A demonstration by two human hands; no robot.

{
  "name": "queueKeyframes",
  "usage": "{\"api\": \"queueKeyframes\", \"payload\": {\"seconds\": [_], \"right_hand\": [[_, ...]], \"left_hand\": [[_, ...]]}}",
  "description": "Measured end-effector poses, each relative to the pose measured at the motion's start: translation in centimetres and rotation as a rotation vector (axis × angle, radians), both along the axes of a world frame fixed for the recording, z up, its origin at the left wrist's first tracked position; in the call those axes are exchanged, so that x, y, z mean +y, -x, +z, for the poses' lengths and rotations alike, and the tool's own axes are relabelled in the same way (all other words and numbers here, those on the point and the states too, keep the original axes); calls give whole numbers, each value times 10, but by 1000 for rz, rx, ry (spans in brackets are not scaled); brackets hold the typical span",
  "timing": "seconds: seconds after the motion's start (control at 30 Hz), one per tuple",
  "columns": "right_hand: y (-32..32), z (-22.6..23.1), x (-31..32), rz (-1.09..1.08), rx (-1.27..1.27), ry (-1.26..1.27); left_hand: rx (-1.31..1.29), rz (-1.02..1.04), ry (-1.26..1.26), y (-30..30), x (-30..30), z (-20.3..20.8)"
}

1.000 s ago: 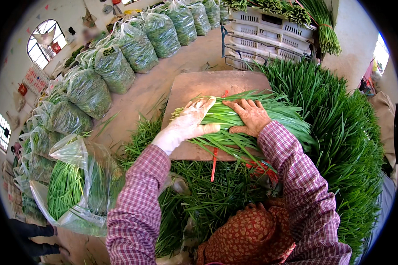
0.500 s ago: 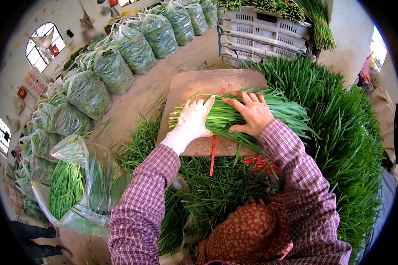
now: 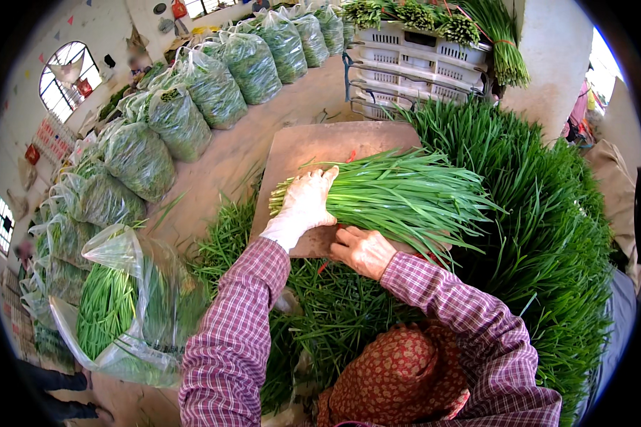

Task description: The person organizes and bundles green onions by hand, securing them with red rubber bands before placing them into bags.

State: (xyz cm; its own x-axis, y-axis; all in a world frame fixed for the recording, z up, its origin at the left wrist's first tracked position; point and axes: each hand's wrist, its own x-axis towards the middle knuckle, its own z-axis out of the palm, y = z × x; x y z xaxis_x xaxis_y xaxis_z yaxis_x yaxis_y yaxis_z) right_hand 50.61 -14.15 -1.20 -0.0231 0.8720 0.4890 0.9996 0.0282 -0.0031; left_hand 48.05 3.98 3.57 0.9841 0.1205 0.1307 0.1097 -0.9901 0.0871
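- A worker in purple-and-white checked sleeves [image 3: 228, 324] reaches both arms forward from below, the left hand [image 3: 308, 198] spread over a thick bundle of long, slender green leaves [image 3: 409, 188] and holding it down, fingers across its top and thumb at its near side
- The right hand [image 3: 365, 252], its arm bent inward from the right, sits lower with fingers curled close together at the near edge of a flat, brown, rectangular worktop [image 3: 299, 146], just beside the left thumb; whether those fingers grip anything cannot be told
- The bundle lies crosswise on the worktop, its pale stem ends under and left of the left hand, toward the left edge, its leaf tips fanning out past the right edge, beyond and to the right of the right hand
- A narrow red strip [image 3: 324, 267] shows just below the right hand, past the near edge
- Beyond the far right corner rise stacked white plastic crates [image 3: 406, 60]; a dense heap of dark green leaves [image 3: 548, 235] flanks the right edge
- Well to the left, a clear plastic bag [image 3: 167, 299] gapes around more leaves, while a red cloth with a floral pattern [image 3: 384, 373] appears below the near edge
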Motion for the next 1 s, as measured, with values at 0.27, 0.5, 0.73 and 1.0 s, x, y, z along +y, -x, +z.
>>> {"api": "queueKeyframes", "payload": {"seconds": [0.27, 0.5, 0.73, 1.0], "right_hand": [[-17, 31, 28, -147, 112, -299], [-38, 48, 31, -328, 322, -206], [-62, 75, 4, -411, 405, -338], [-108, 73, -52, -646, 483, -175]], "left_hand": [[56, 13, -59, 4, -5, 4], [43, -1, -75, 11, -11, 8], [43, 82, -88, 11, -12, -2], [55, 74, -113, 7, -16, 0]]}}
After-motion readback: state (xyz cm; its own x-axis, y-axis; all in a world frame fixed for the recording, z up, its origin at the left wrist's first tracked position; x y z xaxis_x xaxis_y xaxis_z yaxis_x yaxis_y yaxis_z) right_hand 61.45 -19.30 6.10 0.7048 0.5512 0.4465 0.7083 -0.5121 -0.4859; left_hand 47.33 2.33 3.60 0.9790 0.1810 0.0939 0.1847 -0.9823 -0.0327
